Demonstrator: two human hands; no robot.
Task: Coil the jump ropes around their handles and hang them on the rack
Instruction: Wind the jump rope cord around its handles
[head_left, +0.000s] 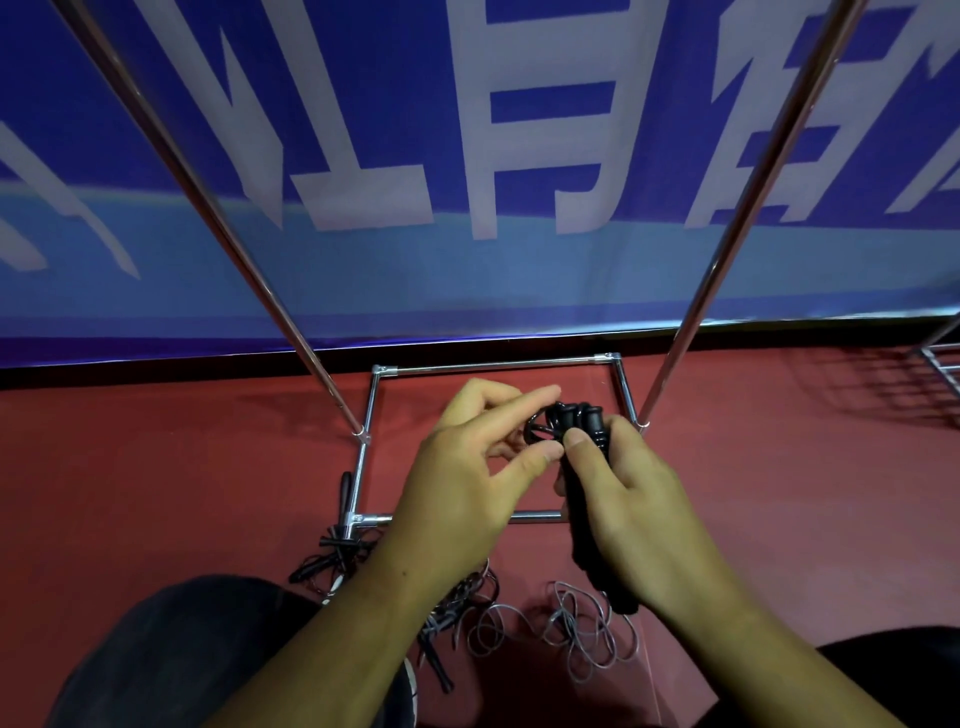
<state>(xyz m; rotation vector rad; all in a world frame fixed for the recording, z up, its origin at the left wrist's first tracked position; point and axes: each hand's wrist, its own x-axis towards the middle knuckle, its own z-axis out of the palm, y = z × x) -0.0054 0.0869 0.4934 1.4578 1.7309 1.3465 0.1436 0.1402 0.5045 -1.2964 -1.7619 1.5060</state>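
The two black handles (584, 441) of one jump rope stand side by side over the rack base (493, 365), and the right hand (639, 514) has its fingers wrapped round them. The left hand (462, 488) pinches a small loop of cord (540, 430) at the handle tops. I'd say coiling is the step in hand. Next the end needs securing, then the bundle lifted to a bar. More ropes (571, 631) lie tangled on the floor, on the person's side of the base.
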